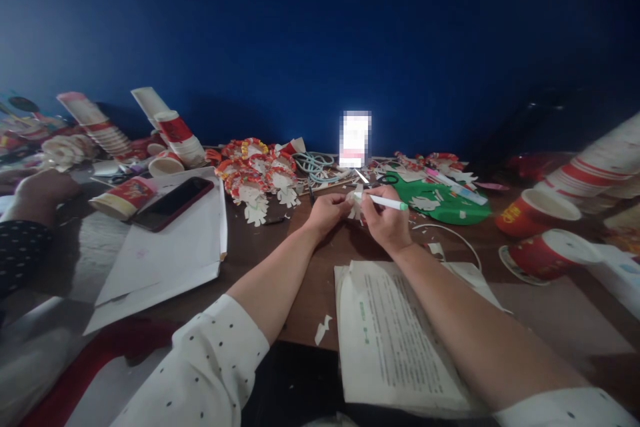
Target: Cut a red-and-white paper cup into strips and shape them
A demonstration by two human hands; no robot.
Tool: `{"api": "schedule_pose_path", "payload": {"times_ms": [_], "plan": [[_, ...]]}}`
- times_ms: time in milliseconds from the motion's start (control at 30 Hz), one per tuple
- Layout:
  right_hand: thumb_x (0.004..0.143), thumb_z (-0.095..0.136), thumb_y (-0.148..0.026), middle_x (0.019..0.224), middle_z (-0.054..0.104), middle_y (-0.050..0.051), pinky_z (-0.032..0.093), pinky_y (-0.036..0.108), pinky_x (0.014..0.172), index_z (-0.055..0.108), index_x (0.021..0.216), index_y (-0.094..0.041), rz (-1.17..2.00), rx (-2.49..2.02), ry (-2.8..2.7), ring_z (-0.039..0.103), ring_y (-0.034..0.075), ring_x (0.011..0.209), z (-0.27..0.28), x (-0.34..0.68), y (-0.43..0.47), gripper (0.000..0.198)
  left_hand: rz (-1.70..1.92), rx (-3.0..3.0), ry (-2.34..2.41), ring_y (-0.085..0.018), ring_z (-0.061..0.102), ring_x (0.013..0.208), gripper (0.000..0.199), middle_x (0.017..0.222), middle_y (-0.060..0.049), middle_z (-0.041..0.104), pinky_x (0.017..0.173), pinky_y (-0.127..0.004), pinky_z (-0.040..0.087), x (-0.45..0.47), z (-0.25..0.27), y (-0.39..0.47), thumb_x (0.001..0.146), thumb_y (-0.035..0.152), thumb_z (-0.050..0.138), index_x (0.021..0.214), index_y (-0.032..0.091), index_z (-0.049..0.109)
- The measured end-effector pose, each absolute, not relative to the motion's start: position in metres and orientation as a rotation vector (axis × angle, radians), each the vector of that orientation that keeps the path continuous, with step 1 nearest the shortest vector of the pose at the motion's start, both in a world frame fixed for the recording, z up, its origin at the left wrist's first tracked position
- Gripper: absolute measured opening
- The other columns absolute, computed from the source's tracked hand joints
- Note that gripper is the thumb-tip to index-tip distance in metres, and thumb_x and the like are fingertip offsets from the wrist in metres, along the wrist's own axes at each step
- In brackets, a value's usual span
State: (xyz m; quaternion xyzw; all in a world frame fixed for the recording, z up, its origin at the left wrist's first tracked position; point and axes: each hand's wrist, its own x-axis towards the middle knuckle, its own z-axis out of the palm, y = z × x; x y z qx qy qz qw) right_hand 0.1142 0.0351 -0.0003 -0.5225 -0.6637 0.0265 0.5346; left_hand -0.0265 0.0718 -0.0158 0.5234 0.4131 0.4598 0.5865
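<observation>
In the middle of the table, my right hand (387, 221) is closed around a white marker pen (389, 202) with a light green end. Its tip side points left, toward a small white paper cutout (356, 205). My left hand (327, 215) pinches that cutout from the left side; part of the paper is hidden by the fingers. Just behind the hands lies a green paper disc (457, 209) with paper scraps on it. White paper cutouts (254, 207) joined to red-and-orange cup pieces (260, 163) are heaped to the left.
An open printed book (390, 327) lies before me. A black phone (175, 203) and a tilted paper cup (125, 198) rest on white sheets (165, 260). Red paper cups (550, 255) stand at right. Another person's hand (40, 193) is at far left. A lit screen (355, 137) stands behind.
</observation>
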Motion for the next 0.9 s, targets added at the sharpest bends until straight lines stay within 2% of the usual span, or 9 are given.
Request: {"api": "schedule_pose_path", "payload": {"times_ms": [267, 467, 900], "plan": [[0.088, 0.054, -0.040, 0.081, 0.069, 0.007, 0.052, 0.031, 0.066, 0.061, 0.087, -0.021, 0.058, -1.254, -1.584, 0.066, 0.020, 0.074, -0.0014, 0.1147, 0.0360, 0.020, 1.092, 1.258, 0.935, -0.007, 0.042, 0.053, 0.041, 0.055, 0.002, 0.052, 0.054, -0.022, 0.033, -0.0274, -0.0127, 0.0692, 0.060, 0.051, 0.076, 0.070, 0.013, 0.068], [0.087, 0.055, -0.038, 0.081, 0.069, 0.006, 0.051, 0.032, 0.067, 0.060, 0.086, -0.021, 0.055, -1.240, -1.571, 0.065, 0.020, 0.074, -0.0020, 0.1153, 0.0368, 0.018, 1.108, 1.240, 0.911, -0.010, 0.049, 0.060, 0.039, 0.060, 0.000, 0.059, 0.060, -0.023, 0.038, -0.0266, -0.0132, 0.0700, 0.061, 0.046, 0.078, 0.080, 0.012, 0.073], [0.087, 0.056, -0.038, 0.080, 0.069, 0.006, 0.052, 0.032, 0.068, 0.060, 0.085, -0.021, 0.063, -1.225, -1.571, 0.065, 0.019, 0.073, -0.0003, 0.1140, 0.0357, 0.017, 1.097, 1.221, 0.925, -0.008, 0.044, 0.054, 0.041, 0.055, 0.002, 0.055, 0.055, -0.022, 0.034, -0.0269, -0.0107, 0.0681, 0.060, 0.045, 0.078, 0.083, 0.012, 0.075]]}}
